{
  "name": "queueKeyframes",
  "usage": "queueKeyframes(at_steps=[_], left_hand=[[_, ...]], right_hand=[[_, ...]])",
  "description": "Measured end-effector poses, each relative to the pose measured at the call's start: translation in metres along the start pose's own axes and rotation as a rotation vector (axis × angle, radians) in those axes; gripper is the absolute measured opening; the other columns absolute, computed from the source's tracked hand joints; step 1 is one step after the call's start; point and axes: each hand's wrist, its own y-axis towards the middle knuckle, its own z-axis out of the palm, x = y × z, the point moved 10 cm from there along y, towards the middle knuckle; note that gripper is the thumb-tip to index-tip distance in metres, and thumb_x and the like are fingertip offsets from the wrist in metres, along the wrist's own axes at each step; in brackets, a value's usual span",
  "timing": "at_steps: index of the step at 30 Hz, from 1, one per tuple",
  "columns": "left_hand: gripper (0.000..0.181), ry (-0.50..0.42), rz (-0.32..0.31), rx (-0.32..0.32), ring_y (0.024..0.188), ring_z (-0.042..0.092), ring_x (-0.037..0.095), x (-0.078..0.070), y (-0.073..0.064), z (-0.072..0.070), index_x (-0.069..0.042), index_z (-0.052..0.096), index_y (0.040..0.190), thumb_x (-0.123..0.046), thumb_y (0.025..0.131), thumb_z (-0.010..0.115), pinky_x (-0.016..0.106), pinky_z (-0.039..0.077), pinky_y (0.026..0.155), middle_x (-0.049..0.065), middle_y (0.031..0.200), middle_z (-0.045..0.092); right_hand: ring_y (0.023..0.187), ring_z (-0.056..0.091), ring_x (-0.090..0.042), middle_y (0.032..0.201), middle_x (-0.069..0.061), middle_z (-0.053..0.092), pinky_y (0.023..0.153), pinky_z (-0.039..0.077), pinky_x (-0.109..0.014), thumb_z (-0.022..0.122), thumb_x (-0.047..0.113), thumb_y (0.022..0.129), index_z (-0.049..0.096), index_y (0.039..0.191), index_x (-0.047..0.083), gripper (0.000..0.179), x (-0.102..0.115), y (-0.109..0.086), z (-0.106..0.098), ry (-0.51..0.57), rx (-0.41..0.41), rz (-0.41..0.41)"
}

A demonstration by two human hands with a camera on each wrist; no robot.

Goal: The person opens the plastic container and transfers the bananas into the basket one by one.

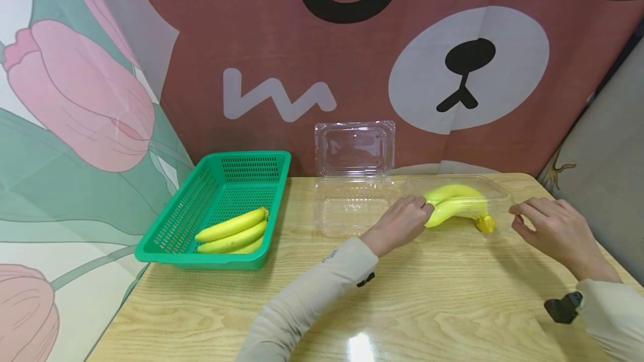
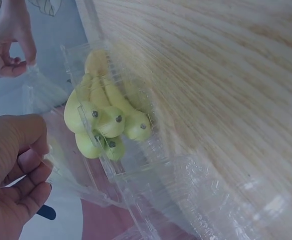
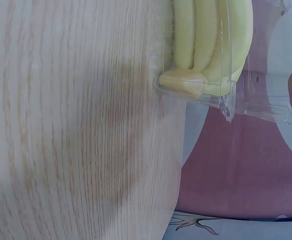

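A bunch of yellow bananas (image 1: 458,209) sits in a clear plastic clamshell box (image 3: 213,100) on the right side of the table. The box's clear lid (image 3: 260,107) is tilted above the bananas, apart from the base's rim. My left hand (image 1: 406,221) pinches the lid's left edge between thumb and fingers. At the opposite corner my right hand (image 1: 555,233) pinches the lid too, thumb against fingertip. In the left wrist view, the bananas' dark tips face the camera, and their joined stem lies at the far end.
Left of the box stands a second clear clamshell box (image 1: 352,214), with its lid (image 1: 355,149) upright. A green basket (image 1: 275,239) at the left holds more bananas (image 1: 233,236). Printed cloth (image 1: 282,27) hangs behind the wooden table (image 1: 427,306).
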Motion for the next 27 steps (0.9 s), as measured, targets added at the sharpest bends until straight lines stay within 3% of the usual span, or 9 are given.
queueKeyframes(at_steps=[12, 19, 27], left_hand=[[0.011, -0.006, -0.015, -0.062, 0.073, 0.054, 0.008, 0.007, -0.001, -0.009, -0.01, 0.072, 0.096, -0.007, 0.087, 0.066, 0.011, 0.042, 0.063, -0.001, 0.087, 0.063], [0.011, -0.193, -0.075, -0.095, 0.081, 0.055, 0.007, 0.019, 0.0, -0.012, -0.01, 0.072, 0.094, -0.006, 0.084, 0.069, 0.012, 0.042, 0.078, -0.003, 0.09, 0.064], [0.009, -0.221, -0.098, -0.107, 0.085, 0.055, 0.007, 0.022, 0.0, -0.014, -0.01, 0.071, 0.096, -0.01, 0.088, 0.068, 0.013, 0.042, 0.08, -0.003, 0.094, 0.064]], right_hand=[[0.061, 0.058, -0.029, 0.077, -0.012, 0.063, 0.052, 0.041, -0.046, 0.036, 0.034, 0.098, 0.066, 0.083, 0.001, 0.047, -0.006, 0.005, -0.003, -0.02, -0.023, 0.07], [0.063, 0.057, -0.03, 0.078, -0.012, 0.064, 0.049, 0.037, -0.044, 0.038, 0.044, 0.099, 0.066, 0.084, 0.003, 0.052, -0.013, 0.006, -0.007, -0.004, -0.075, 0.14], [0.065, 0.059, -0.032, 0.079, -0.013, 0.065, 0.053, 0.038, -0.045, 0.041, 0.049, 0.099, 0.067, 0.086, 0.002, 0.056, -0.014, 0.011, -0.004, 0.013, -0.051, 0.171]])
